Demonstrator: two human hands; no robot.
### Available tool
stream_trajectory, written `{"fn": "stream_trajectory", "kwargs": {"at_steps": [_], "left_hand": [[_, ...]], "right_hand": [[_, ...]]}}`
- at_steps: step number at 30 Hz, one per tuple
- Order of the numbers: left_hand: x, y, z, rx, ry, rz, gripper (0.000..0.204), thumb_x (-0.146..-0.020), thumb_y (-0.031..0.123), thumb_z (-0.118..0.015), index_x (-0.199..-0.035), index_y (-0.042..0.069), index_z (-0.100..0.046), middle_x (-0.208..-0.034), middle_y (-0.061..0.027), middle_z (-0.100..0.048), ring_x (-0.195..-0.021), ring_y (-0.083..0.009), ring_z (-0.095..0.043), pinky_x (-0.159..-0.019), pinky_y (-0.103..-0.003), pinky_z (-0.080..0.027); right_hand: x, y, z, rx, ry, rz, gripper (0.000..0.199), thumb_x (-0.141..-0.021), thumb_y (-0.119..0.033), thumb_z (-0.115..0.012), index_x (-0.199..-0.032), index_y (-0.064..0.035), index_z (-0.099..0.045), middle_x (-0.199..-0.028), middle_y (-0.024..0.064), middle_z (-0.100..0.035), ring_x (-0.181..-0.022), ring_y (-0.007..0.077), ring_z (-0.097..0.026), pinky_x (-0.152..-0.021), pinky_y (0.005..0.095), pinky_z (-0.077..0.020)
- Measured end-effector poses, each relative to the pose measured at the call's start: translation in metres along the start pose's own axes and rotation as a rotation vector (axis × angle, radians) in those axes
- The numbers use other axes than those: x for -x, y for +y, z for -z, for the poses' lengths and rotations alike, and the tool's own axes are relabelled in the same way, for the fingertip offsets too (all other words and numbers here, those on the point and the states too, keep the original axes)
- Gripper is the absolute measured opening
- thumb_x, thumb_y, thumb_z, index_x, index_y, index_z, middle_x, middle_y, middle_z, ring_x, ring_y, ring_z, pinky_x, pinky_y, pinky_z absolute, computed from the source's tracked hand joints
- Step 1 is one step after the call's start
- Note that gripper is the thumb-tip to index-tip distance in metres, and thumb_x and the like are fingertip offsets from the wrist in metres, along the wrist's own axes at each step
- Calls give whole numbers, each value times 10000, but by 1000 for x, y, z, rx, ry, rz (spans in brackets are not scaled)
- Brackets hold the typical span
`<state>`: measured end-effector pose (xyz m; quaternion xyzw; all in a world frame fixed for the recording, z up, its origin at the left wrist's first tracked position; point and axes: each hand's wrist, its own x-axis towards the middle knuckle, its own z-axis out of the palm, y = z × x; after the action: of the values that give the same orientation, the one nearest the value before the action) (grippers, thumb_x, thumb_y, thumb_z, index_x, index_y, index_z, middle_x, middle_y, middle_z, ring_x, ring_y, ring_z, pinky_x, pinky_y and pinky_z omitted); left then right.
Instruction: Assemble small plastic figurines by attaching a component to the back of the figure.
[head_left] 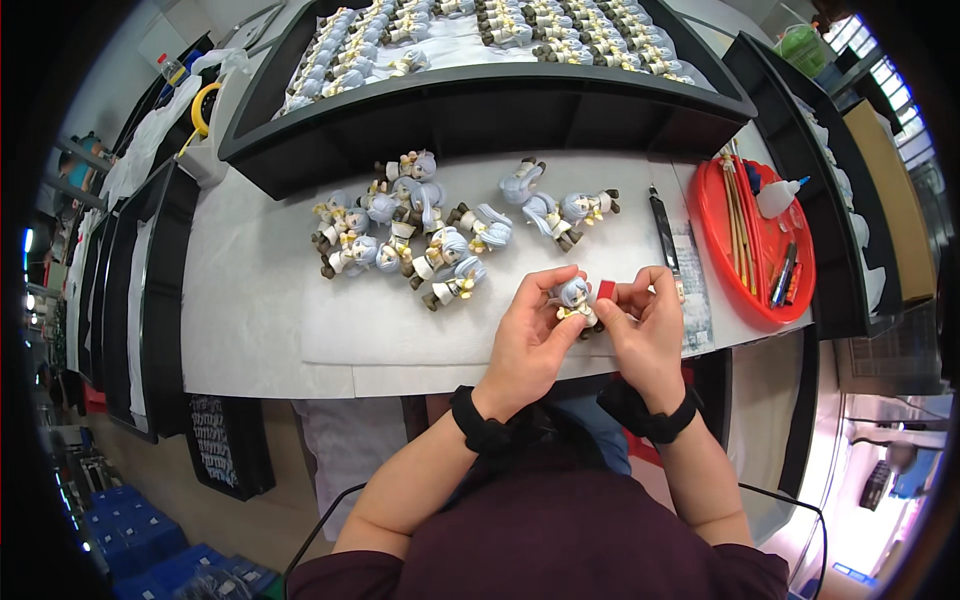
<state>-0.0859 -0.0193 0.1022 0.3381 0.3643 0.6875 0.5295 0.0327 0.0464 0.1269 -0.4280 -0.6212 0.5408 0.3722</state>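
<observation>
Close in front of my body, my left hand (530,338) is closed around a small figurine (575,293) with pale blue hair, a white outfit and yellow trim. Its lower part is partly covered by my fingers. Between thumb and fingers, my right hand (650,335) pinches a small red block (606,289) right beside the figurine's head. Whether the block touches it I cannot tell. Beyond my hands, several like figurines (450,243) lie in a cluster on a white sheet (370,325), with 3 more figurines (545,212) lying apart to their right.
A black tray (480,110) full of figurines spans the back. On the right, a red oval tray (708,215) holds brushes, pens and a white squeeze bottle (778,197). Left of it lies a black pen-like tool (662,230). Black bins (150,290) stand at the left.
</observation>
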Motion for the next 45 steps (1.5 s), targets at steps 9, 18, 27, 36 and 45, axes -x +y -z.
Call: {"fn": "stream_trajectory", "kwargs": {"at_steps": [9, 18, 27, 36, 45], "left_hand": [[-5, -2, -4, 4, 11, -1, 424, -847, -70, -474, -1245, 2, -347, -1226, -138, -438, -1099, -190, -478, -918, -313, -424], [-3, 2, -9, 4, 19, -1, 427, -849, -61, -482, -1248, 0, -343, -1223, -140, -441, -1098, -191, -479, -922, -317, -423], [1, -3, -2, -18, 54, 0, 425, -847, -61, -480, -1245, 0, -343, -1220, -145, -444, -1118, -204, -474, -938, -314, -410], [-5, -3, -2, -20, 29, 11, 419, -842, -73, -471, -1237, 3, -351, -1224, -150, -446, -1141, -215, -466, -928, -319, -422], [-24, -6, -22, -43, 53, 10, 424, -855, -55, -469, -1251, 19, -339, -1232, -171, -442, -1145, -242, -471, -925, -357, -437]], "right_hand": [[6, -6, -1, -53, -5, 25, 338, -766, 92, -592, -914, -42, -320, -811, 94, -563, -790, 101, -564, -683, 228, -499], [7, -8, 10, -221, -68, -61, 337, -773, 88, -582, -905, -52, -306, -821, 122, -579, -755, 118, -583, -663, 223, -495], [1, 2, 5, -381, -36, -153, 348, -771, 90, -578, -906, -57, -293, -801, 99, -559, -748, 103, -559, -671, 213, -474], [-13, 5, 7, -205, 41, -66, 360, -744, 86, -604, -910, -55, -317, -790, 78, -546, -718, 98, -556, -633, 209, -478], [-65, -42, 66, 584, 127, 260, 229, -745, -192, -668, -824, 14, -605, -714, 177, -617, -606, 273, -599, -576, 335, -466]]}}
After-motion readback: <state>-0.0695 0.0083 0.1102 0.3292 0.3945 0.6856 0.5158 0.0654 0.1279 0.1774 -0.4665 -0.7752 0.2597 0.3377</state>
